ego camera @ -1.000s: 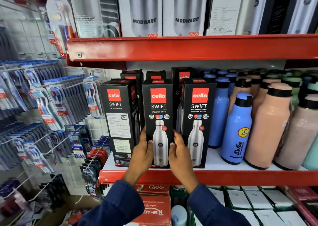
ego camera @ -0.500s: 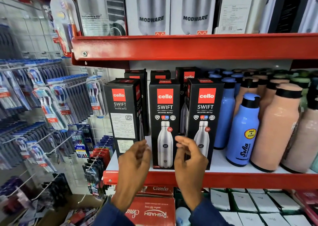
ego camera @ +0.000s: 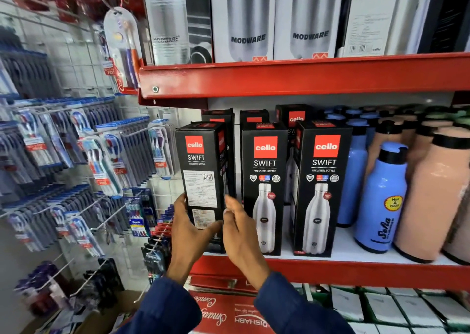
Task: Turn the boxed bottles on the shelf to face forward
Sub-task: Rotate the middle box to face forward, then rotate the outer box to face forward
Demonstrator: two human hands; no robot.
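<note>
Lighting bright, even, from overhead. Soft shadow under the upper red shelf (ego camera: 305, 77). Sheen on the peach bottles (ego camera: 432, 194) — mild glare. Toothbrush packs (ego camera: 50, 155) at left smeared by motion blur — wide-angle bending at edges.

**One head view, close on the middle shelf**

I have a single wide-angle camera, worn on the head, facing forward and slightly down at a red shelf (ego camera: 305, 79) from close range. The boxed bottles (ego camera: 264, 181) stand about level with the lens. The toothbrush rack (ego camera: 63, 168) runs off to the left, and both sleeves enter from the bottom edge. No second view shares this scene.
</note>
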